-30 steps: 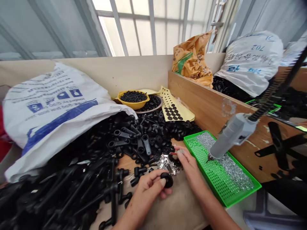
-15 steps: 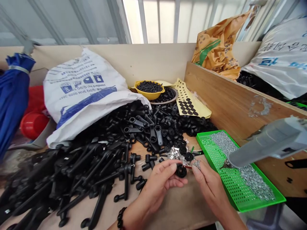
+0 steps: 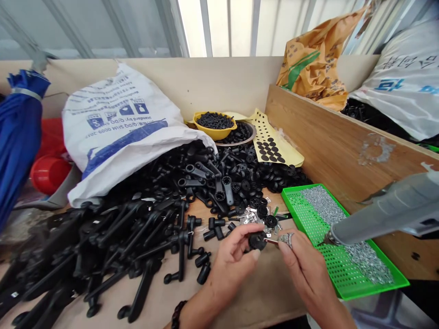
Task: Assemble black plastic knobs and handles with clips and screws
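Observation:
My left hand [image 3: 233,258] pinches a small round black plastic part [image 3: 257,240] between thumb and fingers, just above the bench. My right hand [image 3: 303,265] is closed on a small shiny metal clip [image 3: 284,238] and holds it against the black part's right side. Just beyond both hands lies a little heap of silver metal clips [image 3: 252,218] among loose black round parts.
A white sack [image 3: 116,132] spills black plastic arms [image 3: 144,219] over the bench's left. A green perforated tray [image 3: 325,242] of small screws lies at right, with a grey hanging screwdriver [image 3: 387,212] above it. A yellow bowl [image 3: 214,123], sticker sheet [image 3: 270,146], wooden divider [image 3: 343,146].
My head has turned left, bringing the blue umbrella and red tub into view. My right hand brought a metal clip from the heap to the black part held in my left hand.

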Motion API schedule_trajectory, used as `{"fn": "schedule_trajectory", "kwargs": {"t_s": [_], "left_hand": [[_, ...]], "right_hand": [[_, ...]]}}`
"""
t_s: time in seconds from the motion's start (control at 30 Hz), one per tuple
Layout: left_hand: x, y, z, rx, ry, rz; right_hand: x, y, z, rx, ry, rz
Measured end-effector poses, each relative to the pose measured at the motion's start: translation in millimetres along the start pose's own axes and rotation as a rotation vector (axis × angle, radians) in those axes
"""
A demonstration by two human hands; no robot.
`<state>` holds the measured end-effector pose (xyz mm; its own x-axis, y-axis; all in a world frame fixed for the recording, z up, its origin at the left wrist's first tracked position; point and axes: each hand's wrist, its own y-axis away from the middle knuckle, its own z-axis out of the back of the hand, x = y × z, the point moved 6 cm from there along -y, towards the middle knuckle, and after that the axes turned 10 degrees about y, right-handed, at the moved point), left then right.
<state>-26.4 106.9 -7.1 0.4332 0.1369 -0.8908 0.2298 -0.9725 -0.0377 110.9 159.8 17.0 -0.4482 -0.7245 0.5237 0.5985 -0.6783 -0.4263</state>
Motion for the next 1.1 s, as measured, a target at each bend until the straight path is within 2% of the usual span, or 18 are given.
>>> {"fn": "schedule_trajectory", "kwargs": {"t_s": [0.27, 0.5, 0.6, 0.77, 0.97, 1.1], "left_hand": [[-12, 7, -5.2, 0.103, -0.542, -0.241], [-32, 11, -14.5, 0.294, -0.830, -0.470], [-37, 10, -14.6, 0.344, -0.877, -0.452], [-35, 8, -10.4, 0.396, -0.885, -0.295], [-29, 12, -5.9, 0.392, -0.934, -0.385], [-22, 13, 5.9, 0.331, -0.903, -0.287]], "right_hand": [[13, 0, 0, -0.101, 0.259, 0.225], [22, -4, 3, 0.010, 0.399, 0.355], [25, -6, 4, 0.033, 0.421, 0.388], [26, -5, 1, 0.120, 0.435, 0.432], [27, -4, -6, -0.009, 0.442, 0.381], [30, 1, -18, -0.028, 0.386, 0.390]]}}
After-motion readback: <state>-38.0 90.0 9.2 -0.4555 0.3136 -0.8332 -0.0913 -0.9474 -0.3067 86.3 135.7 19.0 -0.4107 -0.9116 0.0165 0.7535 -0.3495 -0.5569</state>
